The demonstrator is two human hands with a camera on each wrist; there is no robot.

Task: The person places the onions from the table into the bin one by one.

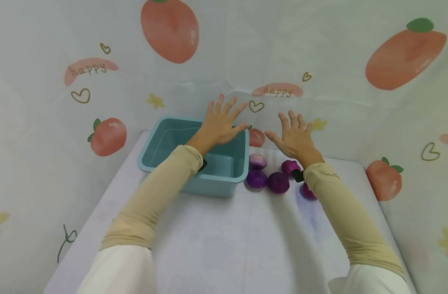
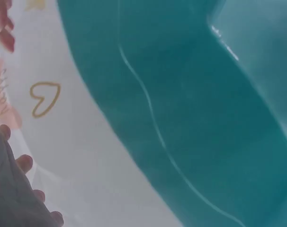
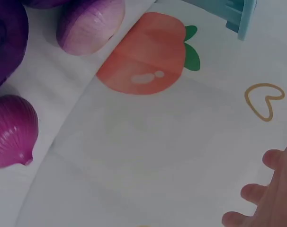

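Observation:
My left hand is raised over the right part of a blue-green plastic basin, its fingers spread and nothing held. To the right, my right hand hovers above the back of the table, fingers also spread and holding nothing. Below it lie several purple onions: a dark onion, a violet onion, a paler onion and a magenta onion. Another onion is partly covered by the right forearm. In the left wrist view, the basin's inner wall fills much of the picture.
A white cloth-covered table extends in front of the basin and onions. Behind it hangs a white backdrop printed with red fruit, hearts and the word "happy". The basin stands at the table's back left.

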